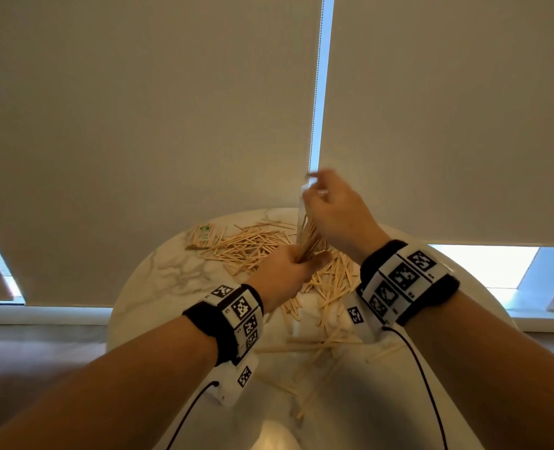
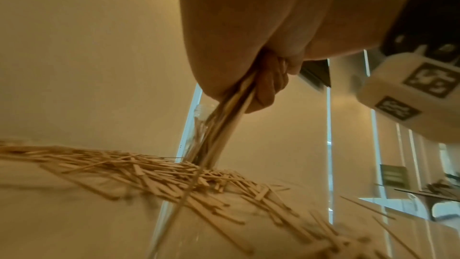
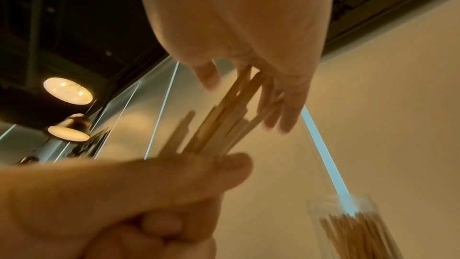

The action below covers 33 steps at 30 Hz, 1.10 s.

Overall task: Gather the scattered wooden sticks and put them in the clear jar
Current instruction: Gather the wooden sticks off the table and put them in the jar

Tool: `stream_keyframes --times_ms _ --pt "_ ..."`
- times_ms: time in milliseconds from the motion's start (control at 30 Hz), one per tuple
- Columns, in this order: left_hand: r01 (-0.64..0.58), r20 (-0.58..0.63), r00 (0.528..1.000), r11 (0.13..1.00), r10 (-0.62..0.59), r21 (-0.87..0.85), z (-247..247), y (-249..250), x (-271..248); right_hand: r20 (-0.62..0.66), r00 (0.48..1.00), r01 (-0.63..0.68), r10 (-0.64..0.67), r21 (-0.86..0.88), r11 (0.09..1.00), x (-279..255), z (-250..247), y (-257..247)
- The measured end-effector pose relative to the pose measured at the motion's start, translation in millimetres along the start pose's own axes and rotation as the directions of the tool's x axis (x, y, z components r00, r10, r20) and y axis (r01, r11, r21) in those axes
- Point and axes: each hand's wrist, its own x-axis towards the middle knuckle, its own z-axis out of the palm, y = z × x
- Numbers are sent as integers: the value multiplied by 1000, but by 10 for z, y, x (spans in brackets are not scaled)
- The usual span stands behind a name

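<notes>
Nearest to me, both forearms reach forward over the round marble table [image 1: 145, 280], each wrist wrapped in a black band with white marker blocks. Loose wooden sticks [image 1: 321, 339] lie scattered on the tabletop under and between my wrists, and a thicker spread of them runs on toward the far left edge.

My left hand [image 1: 282, 274] sits low over the pile, knuckles turned up and fist closed. Its fingers and thumb are curled tight round the lower end of a bundle of sticks [image 1: 308, 241], which rises from the fist and leans toward the right hand. From the left wrist camera the bundle fans out of the closed fingers [image 2: 268, 90] toward the heap on the table.

My right hand [image 1: 337, 216] is higher and a little farther out, wrist bent, palm turned toward the bundle's upper end. In the right wrist view its fingers [image 3: 286, 109] are stretched and slightly apart, resting along the stick tips, with the thumb standing off on the other side; they do not clamp anything that I can see.

The clear jar [image 3: 353, 229] stands upright just behind the bundle, already partly filled with sticks; in the head view the right hand hides most of it.

Farther left a wrapped packet of sticks [image 1: 202, 237] lies at the table's far rim. Beyond hang pale roller blinds [image 1: 139, 125].
</notes>
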Motion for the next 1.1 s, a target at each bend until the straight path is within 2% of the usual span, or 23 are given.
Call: stream_keyframes --times_ms 33,67,100,133,200,233,267,333,367,467,533,600,633,700,733,800,867,900,967,1033,1100 --pt "-6 10 1000 1000 6 -7 38 16 -6 124 992 -21 32 -90 996 6 14 21" --pt "-7 15 1000 1000 7 -13 62 21 -7 218 974 -38 60 -102 994 0 26 43" --pt "-6 14 1000 1000 6 -9 72 21 -11 259 962 -75 90 -66 995 -5 43 76" --pt "-9 8 1000 1000 9 -5 70 14 -16 225 969 -98 100 -20 995 -15 40 94" --pt "-9 -6 1000 1000 9 -3 53 1 -2 47 996 -74 76 -26 997 -40 17 108" --pt "-11 -2 1000 1000 11 2 49 7 6 38 997 -72 74 -46 996 -47 14 115" --pt "-21 6 1000 1000 21 3 53 16 12 112 989 -93 98 -44 995 -56 27 116" --pt "-42 14 999 999 42 -30 81 41 13 304 941 -156 151 -8 988 -93 63 94" --pt "-41 11 999 998 42 -44 95 43 10 339 928 -164 153 4 986 -107 67 75" --pt "-42 -41 998 996 39 -84 39 27 42 281 950 -157 135 60 986 -123 81 89" --pt "-56 -157 987 968 18 -243 -56 44 108 277 947 -197 164 96 976 -169 107 158" --pt "-53 -307 946 886 -104 -461 -176 81 212 398 890 -257 221 39 966 -264 154 251" --pt "-72 -359 919 826 -163 -560 -227 100 254 494 831 -294 255 2 956 -328 192 285" --pt "-130 -398 886 698 -236 -704 -269 149 286 618 721 -388 313 -14 921 -428 288 324" --pt "-139 -396 883 666 -252 -733 -267 151 294 627 713 -442 315 52 896 -448 342 336" --pt "-120 -375 898 695 -228 -709 -227 116 269 564 771 -490 297 226 842 -439 412 331" --pt "-94 -368 915 800 -164 -593 -207 61 230 486 830 -434 275 252 865 -412 410 288" --pt "-77 -353 924 832 -147 -550 -204 50 210 462 850 -390 253 230 892 -403 397 255" --pt "-38 -302 941 836 -155 -548 -186 61 192 429 888 -253 164 159 954 -397 367 202" --pt "8 -252 949 809 -192 -588 -155 95 181 441 892 -138 98 59 989 -415 360 158" --pt "51 -200 955 788 -217 -614 -129 114 191 458 885 -86 85 -20 996 -427 383 178"
